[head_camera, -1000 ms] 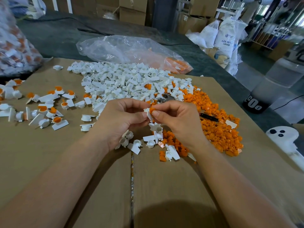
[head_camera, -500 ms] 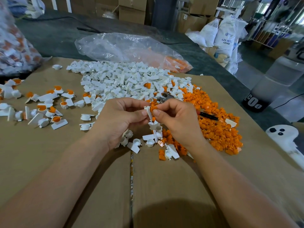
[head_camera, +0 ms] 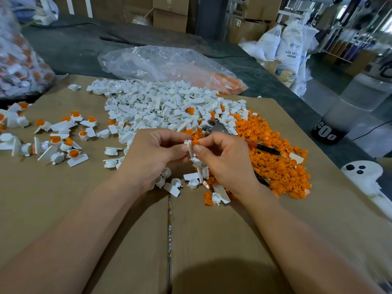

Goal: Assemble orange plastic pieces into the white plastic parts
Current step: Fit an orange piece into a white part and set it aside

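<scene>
I see my left hand [head_camera: 157, 153] pinching a small white plastic part [head_camera: 189, 147] and my right hand [head_camera: 224, 160] pinching a round orange plastic piece [head_camera: 196, 142] against it above the cardboard-covered table [head_camera: 63, 198], with scattered loose white parts [head_camera: 194, 183] directly beneath and a heap of orange pieces [head_camera: 275, 162] and metal pliers [head_camera: 216, 128] just behind.

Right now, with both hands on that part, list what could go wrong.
1. The right hand pinches the orange piece by its fingertips against the white part in the left hand; it may slip and drop.
2. Loose white parts lie beside the cardboard seam and could fall in.
3. The pliers lie half buried; a blind grab might snag.
</scene>
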Available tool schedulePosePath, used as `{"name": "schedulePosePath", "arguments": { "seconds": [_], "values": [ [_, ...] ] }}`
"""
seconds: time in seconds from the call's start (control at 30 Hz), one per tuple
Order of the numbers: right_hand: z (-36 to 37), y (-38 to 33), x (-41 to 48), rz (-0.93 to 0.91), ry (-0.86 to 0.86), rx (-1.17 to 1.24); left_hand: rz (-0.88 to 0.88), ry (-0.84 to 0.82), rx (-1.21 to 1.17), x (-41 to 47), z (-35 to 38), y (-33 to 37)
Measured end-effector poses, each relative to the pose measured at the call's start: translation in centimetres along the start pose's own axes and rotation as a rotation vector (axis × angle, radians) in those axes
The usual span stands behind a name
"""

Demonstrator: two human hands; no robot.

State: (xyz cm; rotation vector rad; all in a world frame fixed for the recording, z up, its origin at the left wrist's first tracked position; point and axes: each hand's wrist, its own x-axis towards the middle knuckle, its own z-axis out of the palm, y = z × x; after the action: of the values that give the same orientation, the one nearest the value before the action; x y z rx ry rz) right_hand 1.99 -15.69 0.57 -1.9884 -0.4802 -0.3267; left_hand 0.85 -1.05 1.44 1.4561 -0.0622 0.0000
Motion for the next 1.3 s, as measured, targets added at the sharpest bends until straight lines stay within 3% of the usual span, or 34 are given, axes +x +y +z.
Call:
{"name": "schedulePosePath", "arguments": {
  "seconds": [0.23,0.5,0.8,0.9,1.07,1.3],
  "values": [
    [-0.56,0.36,0.3,-0.064,-0.001,0.005,-0.103,-0.037,-0.202,0.44,0.07,0.12],
    [-0.62,0.22,0.47,-0.019,-0.039,0.201,-0.141,-0.054,-0.282,0.51,-0.04,0.34],
    [-0.65,0.39,0.34,0.005,-0.097,0.286,-0.158,-0.088,-0.257,0.49,-0.3,0.41],
    [-0.66,0.46,0.37,0.014,-0.095,0.288,-0.136,-0.051,-0.145,0.46,-0.3,0.25],
    [-0.59,0.68,0.43,0.014,-0.091,0.201,-0.064,0.042,-0.091,0.39,-0.29,0.41],
    [-0.63,0.92,0.49,-0.015,-0.122,0.095,-0.062,0.001,0.013,0.23,-0.17,0.42]
  ]
}}
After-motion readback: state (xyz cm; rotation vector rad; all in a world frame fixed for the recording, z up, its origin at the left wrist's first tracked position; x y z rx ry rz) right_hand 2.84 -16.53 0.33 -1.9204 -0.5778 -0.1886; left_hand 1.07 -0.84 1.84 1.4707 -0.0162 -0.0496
